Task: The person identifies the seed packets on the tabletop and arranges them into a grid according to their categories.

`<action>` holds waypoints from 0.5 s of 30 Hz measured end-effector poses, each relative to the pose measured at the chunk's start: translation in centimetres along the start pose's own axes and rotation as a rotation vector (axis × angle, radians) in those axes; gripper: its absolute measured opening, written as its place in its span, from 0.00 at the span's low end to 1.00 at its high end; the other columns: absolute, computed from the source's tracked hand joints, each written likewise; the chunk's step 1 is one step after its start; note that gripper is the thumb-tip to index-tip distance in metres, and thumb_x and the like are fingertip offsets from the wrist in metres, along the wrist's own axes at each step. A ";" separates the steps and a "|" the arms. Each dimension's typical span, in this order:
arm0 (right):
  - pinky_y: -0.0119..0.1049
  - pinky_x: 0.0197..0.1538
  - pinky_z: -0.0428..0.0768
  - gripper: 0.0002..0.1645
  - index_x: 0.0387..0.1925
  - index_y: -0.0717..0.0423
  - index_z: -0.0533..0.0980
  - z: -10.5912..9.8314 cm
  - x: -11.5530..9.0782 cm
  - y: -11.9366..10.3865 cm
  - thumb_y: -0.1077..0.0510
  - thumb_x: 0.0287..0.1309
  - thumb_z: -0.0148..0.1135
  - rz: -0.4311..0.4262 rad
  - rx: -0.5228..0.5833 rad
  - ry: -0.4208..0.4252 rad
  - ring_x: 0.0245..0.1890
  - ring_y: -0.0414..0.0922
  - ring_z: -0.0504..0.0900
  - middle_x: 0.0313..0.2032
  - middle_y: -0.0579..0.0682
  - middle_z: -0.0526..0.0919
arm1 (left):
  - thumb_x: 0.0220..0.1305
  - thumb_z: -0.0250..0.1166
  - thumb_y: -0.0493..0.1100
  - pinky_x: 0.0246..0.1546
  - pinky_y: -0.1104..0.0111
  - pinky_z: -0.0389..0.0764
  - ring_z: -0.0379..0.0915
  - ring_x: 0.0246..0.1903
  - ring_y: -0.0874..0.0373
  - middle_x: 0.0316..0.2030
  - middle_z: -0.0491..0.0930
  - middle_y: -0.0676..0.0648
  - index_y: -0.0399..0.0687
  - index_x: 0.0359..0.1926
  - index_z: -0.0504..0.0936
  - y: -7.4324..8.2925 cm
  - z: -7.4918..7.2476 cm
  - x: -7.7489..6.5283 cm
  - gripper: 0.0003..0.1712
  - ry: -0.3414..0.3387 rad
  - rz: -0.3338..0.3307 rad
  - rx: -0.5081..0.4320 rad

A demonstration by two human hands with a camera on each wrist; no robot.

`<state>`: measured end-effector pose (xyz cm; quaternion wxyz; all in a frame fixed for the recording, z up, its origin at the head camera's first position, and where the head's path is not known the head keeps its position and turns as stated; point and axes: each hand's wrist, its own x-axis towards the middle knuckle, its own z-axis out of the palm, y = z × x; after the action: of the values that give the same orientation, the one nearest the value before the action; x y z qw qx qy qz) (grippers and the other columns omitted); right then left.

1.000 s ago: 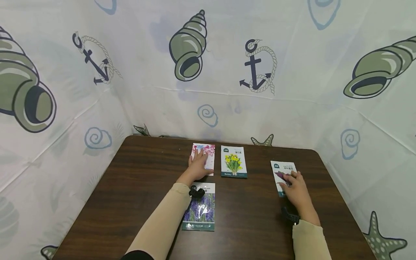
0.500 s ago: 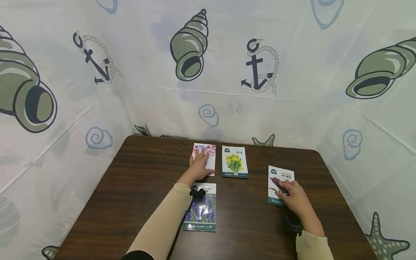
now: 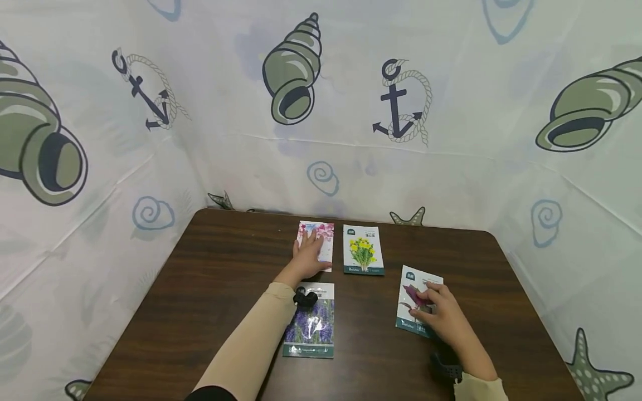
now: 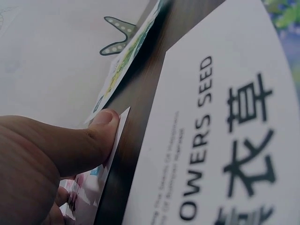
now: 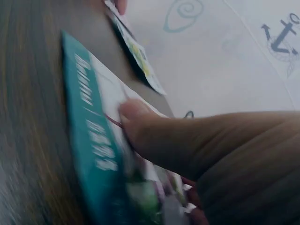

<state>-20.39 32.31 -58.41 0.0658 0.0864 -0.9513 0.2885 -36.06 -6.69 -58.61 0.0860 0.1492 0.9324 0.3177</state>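
Note:
Four fingers and the thumb of my left hand (image 3: 303, 259) lie spread over a seed packet with pink blossoms (image 3: 325, 234), partly covering it. In the left wrist view the left thumb (image 4: 101, 131) presses near its edge. Under the left wrist lies a seed packet with purple lavender (image 3: 313, 328). My right hand (image 3: 441, 309) grips a white seed packet with a dark purple plant (image 3: 408, 298), thumb and fingertips curved on its face and covering its right part. Its green lower band (image 5: 89, 122) shows in the right wrist view, slanting close over the table.
A seed packet with yellow flowers (image 3: 362, 250) lies between the two hands, right of the blossom packet. The brown wooden table (image 3: 215, 278) has rounded far corners. Behind it hangs a pale curtain (image 3: 241, 167) printed with shells and anchors.
My right hand has drawn the purple-plant packet left and toward me, and the packet has turned slightly. The left hand stays in place on the blossom packet.

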 end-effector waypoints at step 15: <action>0.41 0.58 0.78 0.20 0.52 0.43 0.91 1.8 -0.5 -4.7 0.51 0.57 0.85 -0.229 0.133 -0.234 0.61 0.56 0.77 0.61 0.55 0.81 | 0.70 0.77 0.54 0.84 0.32 0.30 0.26 0.88 0.34 0.88 0.41 0.34 0.42 0.87 0.57 0.3 -0.3 0.0 0.56 -0.002 0.004 0.011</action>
<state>-19.06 27.53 -57.47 -0.0190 0.2315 -0.9152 0.3294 -36.07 -6.62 -58.17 0.0854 0.1516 0.9339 0.3124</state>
